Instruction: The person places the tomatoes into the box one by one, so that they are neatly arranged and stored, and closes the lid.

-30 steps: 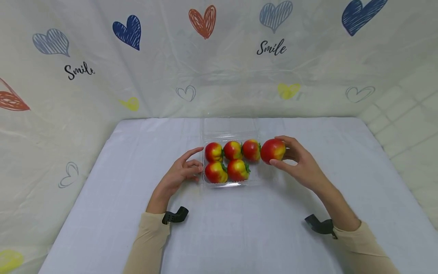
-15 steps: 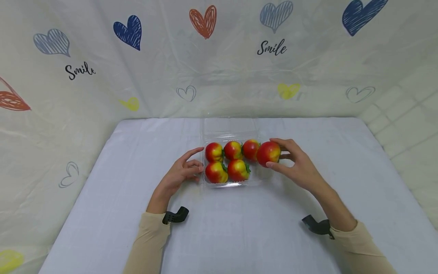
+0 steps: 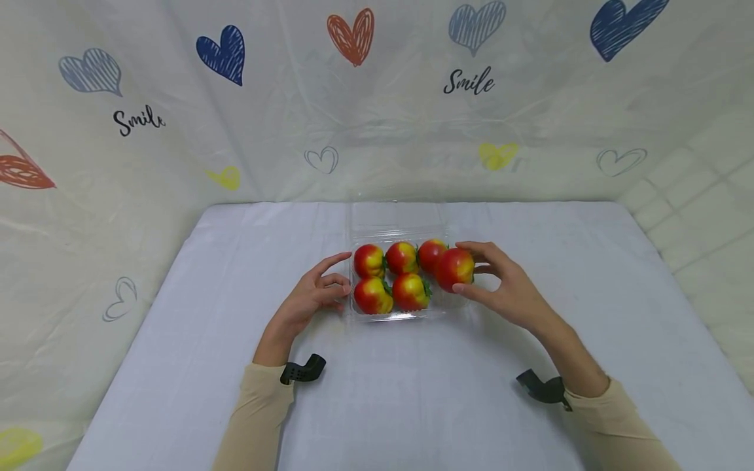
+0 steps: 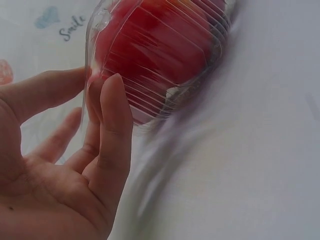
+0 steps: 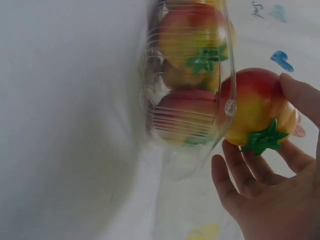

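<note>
My right hand (image 3: 518,297) holds a red-and-yellow tomato (image 3: 455,269) between thumb and fingers. The tomato is at the right end of a clear plastic clamshell box (image 3: 400,316), over its front right part; in the right wrist view its green star-shaped leaves (image 5: 265,137) face the palm. Inside the box sit several similar tomatoes (image 3: 410,292), two in the front row and three at the back. My left hand (image 3: 306,301) rests its fingertips against the box's left side, fingers loosely bent, without gripping; the left wrist view shows them at the ribbed wall (image 4: 160,100).
The box's transparent lid (image 3: 397,216) lies folded back behind it, toward the rear edge of the table. A white cloth (image 3: 377,399) covers the tabletop. Behind hangs a pale curtain (image 3: 400,131) printed with hearts and lettering.
My right hand has moved left and slightly toward me with the tomato, from beside the box to over its front right part. My left hand has stayed in place.
</note>
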A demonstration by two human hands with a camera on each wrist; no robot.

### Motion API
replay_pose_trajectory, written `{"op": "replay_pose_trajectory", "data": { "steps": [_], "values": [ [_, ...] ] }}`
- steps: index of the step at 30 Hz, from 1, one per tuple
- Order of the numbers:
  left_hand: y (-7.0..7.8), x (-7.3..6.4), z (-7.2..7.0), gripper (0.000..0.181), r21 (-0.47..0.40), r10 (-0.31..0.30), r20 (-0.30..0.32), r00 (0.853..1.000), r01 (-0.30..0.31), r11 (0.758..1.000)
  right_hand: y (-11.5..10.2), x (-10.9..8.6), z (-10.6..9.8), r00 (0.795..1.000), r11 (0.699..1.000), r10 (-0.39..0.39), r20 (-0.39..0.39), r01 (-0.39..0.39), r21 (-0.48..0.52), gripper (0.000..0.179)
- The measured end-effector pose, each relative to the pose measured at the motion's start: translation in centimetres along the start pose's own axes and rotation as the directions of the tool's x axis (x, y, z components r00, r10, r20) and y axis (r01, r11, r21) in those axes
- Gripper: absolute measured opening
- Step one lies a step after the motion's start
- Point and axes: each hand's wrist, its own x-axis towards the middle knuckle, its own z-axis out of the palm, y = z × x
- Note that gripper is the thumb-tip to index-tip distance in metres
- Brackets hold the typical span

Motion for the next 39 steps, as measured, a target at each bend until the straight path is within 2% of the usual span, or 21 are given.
{"op": "replay_pose_trajectory", "data": {
  "steps": [16,26,35,39],
  "values": [
    [0.2,-0.3,0.2,0.066,-0.036,0.003,0.010,1.000,-0.003,0.999,0.0,-0.1,0.5,0.998,0.999,-0.041,0.044,0.042,-0.019,0.066],
    [0.1,-0.2,0.1,0.067,-0.028,0.002,0.012,1.000,-0.001,1.000,-0.2,0.1,1.2,0.995,0.999,-0.016,0.102,0.019,-0.032,0.065],
    [0.0,-0.1,0.1,0.065,-0.019,-0.002,0.010,1.000,0.002,1.000,-0.1,0.2,1.4,0.990,0.994,-0.084,0.113,0.090,-0.054,0.060],
    [0.1,-0.1,0.1,0.065,-0.020,-0.003,0.010,1.000,0.003,1.000,0.1,0.2,1.5,0.990,0.993,-0.080,0.118,0.089,-0.073,0.059]
  ]
}}
